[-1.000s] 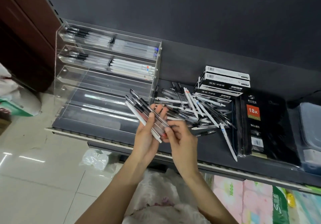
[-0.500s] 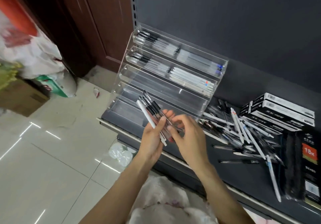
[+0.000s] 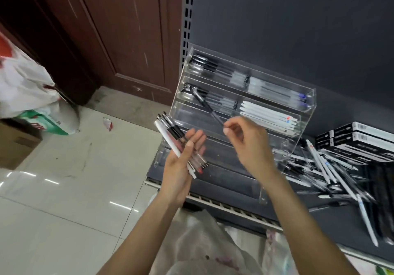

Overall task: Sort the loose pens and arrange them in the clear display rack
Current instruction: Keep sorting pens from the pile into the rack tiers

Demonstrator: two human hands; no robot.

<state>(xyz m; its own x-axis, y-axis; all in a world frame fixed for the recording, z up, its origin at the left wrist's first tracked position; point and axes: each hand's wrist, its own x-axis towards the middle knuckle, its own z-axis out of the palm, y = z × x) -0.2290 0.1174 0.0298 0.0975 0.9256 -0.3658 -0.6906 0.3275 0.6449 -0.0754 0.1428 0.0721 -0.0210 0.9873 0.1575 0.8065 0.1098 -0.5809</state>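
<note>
A clear tiered display rack [image 3: 307, 112] stands on the dark shelf. Its top two tiers hold rows of black, clear and white pens; the lower tiers look bare. My left hand [image 3: 181, 168] grips a bundle of pens [image 3: 170, 135], black-capped ones and a white one, in front of the rack's lower left corner. My right hand [image 3: 249, 144] pinches the end of a single black pen [image 3: 205, 105], which slants up and left across the second tier. A heap of loose pens [image 3: 328, 168] lies on the shelf right of the rack.
Black-and-white boxes [image 3: 360, 140] are stacked at the right behind the heap. The shelf's front edge [image 3: 234, 209] runs below my hands. A tiled floor [image 3: 64, 189], white bags [image 3: 23, 87], a cardboard box [image 3: 15, 146] and a brown door [image 3: 119, 29] lie to the left.
My right hand has drawn one black pen out of the bundle and lifted it toward the rack's second tier. The view has swung left and closer to the rack.
</note>
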